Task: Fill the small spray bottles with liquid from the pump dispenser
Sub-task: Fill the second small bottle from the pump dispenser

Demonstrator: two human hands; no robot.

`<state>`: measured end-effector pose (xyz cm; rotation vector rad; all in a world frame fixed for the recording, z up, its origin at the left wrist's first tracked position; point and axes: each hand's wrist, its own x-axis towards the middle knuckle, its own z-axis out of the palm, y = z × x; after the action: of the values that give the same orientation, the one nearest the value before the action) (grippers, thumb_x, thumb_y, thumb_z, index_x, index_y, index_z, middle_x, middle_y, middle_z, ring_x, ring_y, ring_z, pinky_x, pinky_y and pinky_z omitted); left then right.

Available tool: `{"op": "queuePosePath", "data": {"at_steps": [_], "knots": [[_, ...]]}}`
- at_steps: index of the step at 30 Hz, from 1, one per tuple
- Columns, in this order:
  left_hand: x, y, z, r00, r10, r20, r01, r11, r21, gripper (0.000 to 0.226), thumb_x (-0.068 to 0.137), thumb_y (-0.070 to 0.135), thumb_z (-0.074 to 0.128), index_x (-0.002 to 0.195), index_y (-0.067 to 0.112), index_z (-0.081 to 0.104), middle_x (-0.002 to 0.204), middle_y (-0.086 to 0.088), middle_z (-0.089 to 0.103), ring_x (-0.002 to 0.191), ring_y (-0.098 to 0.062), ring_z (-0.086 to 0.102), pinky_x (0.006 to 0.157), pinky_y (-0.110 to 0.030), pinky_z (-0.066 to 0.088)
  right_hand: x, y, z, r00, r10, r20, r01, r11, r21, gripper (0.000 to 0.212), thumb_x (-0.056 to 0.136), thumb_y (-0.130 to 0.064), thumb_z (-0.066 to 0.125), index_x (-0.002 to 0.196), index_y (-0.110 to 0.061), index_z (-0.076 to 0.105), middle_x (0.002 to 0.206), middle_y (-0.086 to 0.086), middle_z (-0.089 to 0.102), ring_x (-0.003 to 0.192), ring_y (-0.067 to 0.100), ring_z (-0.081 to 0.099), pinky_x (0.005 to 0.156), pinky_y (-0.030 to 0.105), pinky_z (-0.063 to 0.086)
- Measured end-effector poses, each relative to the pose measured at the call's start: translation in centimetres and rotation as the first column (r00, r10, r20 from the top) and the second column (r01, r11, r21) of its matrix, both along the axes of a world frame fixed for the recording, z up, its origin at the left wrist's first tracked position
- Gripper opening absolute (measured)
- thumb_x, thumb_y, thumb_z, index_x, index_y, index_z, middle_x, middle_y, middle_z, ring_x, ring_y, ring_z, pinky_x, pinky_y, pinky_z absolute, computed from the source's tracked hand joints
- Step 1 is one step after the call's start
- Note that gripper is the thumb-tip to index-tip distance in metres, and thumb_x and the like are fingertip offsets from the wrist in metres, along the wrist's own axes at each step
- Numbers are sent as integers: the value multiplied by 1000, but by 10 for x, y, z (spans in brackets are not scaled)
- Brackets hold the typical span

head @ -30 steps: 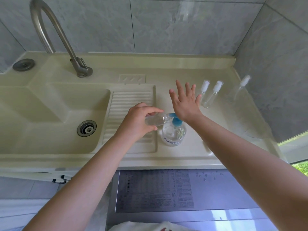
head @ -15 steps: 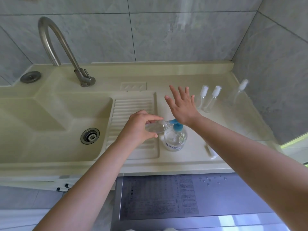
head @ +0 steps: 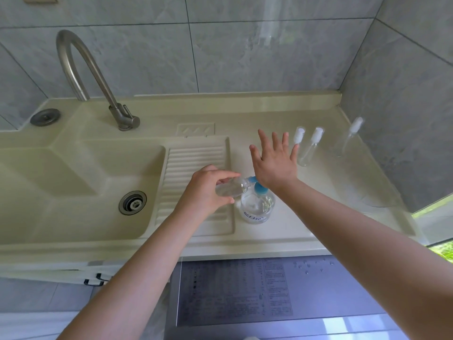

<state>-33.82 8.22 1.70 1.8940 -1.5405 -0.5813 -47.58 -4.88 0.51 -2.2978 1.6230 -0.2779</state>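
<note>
The bottle (head: pixel 231 188) is lying with its long axis near horizontal, mouth pointing right against the blue nozzle of the dispenser (head: pixel 257 204), which is standing on the counter (head: pixel 282 231) just right of the ribbed board (head: pixel 193 165), with open counter lying to its right and front as far as the edge. The left hand (head: pixel 208 190) is gripping the bottle, while the right hand (head: pixel 274 163) is resting its heel on the pump head with fingers spread wide; three capped bottles (head: pixel 309 148) are standing well apart near the wall. Compared with the earlier frames, both hands and the bottle are staying in the same pose.
</note>
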Motion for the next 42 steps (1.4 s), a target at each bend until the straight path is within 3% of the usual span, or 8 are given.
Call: {"op": "queuePosePath", "data": {"at_steps": [10, 15, 18, 21, 25, 31, 37, 42], "knots": [[0, 0, -4, 1000, 2, 18, -2, 1000, -17, 65, 61, 10, 91, 118, 33, 70, 99, 4, 60, 92, -8, 61, 87, -11, 46, 1, 3, -9, 1000, -12, 19, 11, 995, 94, 56, 106, -46, 16, 160, -33, 8, 168, 7, 6, 154, 30, -13, 121, 57, -9], [1, -1, -5, 1000, 12, 21, -11, 1000, -15, 66, 60, 10, 91, 119, 33, 70, 99, 5, 60, 89, -4, 61, 79, 2, 37, 3, -3, 1, 997, -38, 69, 26, 984, 175, 60, 104, -54, 20, 160, -35, 6, 168, 8, 1, 153, 29, -15, 119, 56, -12], [1, -1, -4, 1000, 17, 24, -16, 1000, -21, 66, 60, 10, 91, 118, 33, 70, 98, 6, 60, 85, 1, 58, 77, 3, 36, 2, -4, 5, 1000, 0, 9, -1, 994, 113, 60, 105, -54, 19, 160, -35, 4, 168, 9, 0, 153, 29, -17, 119, 57, -12], [1, -1, -4, 999, 18, 27, -17, 1000, -16, 66, 60, 10, 91, 117, 35, 70, 97, 8, 60, 88, -3, 59, 79, -1, 38, 1, 1, -2, 999, 32, -8, -31, 997, 77, 57, 106, -48, 16, 160, -34, 4, 168, 9, 0, 153, 29, -17, 120, 57, -12], [-2, -1, -3, 1000, 8, 22, -8, 1000, -7, 66, 59, 9, 91, 117, 33, 71, 98, 6, 60, 90, -8, 61, 87, -18, 47, 1, 2, -8, 997, 45, -61, -41, 997, 63, 58, 105, -50, 14, 160, -34, 1, 168, 8, -4, 153, 29, -18, 120, 57, -13], [-2, -1, -1, 999, 31, 41, -30, 1000, -8, 66, 61, 11, 91, 118, 36, 69, 95, 11, 56, 87, -4, 58, 77, -2, 37, 0, -3, 2, 998, 57, -41, -54, 997, 61, 61, 104, -56, 15, 159, -36, -1, 168, 9, -6, 152, 28, -20, 119, 56, -13], [-5, 0, 1, 999, 26, 36, -26, 1000, -5, 66, 60, 10, 91, 117, 36, 70, 96, 9, 58, 89, -9, 60, 89, -24, 49, 1, 2, -4, 995, 78, -70, -74, 996, 50, 59, 105, -51, 15, 160, -34, -1, 168, 8, -5, 152, 28, -20, 120, 55, -14], [-3, 0, 2, 999, 32, 18, -32, 999, -8, 66, 60, 9, 91, 118, 35, 70, 98, 7, 59, 90, -8, 61, 89, -21, 48, 1, -4, 6, 998, 64, 17, -66, 991, 112, 63, 104, -58, 17, 160, -35, 1, 168, 9, -3, 152, 27, -20, 118, 53, -16]]}}
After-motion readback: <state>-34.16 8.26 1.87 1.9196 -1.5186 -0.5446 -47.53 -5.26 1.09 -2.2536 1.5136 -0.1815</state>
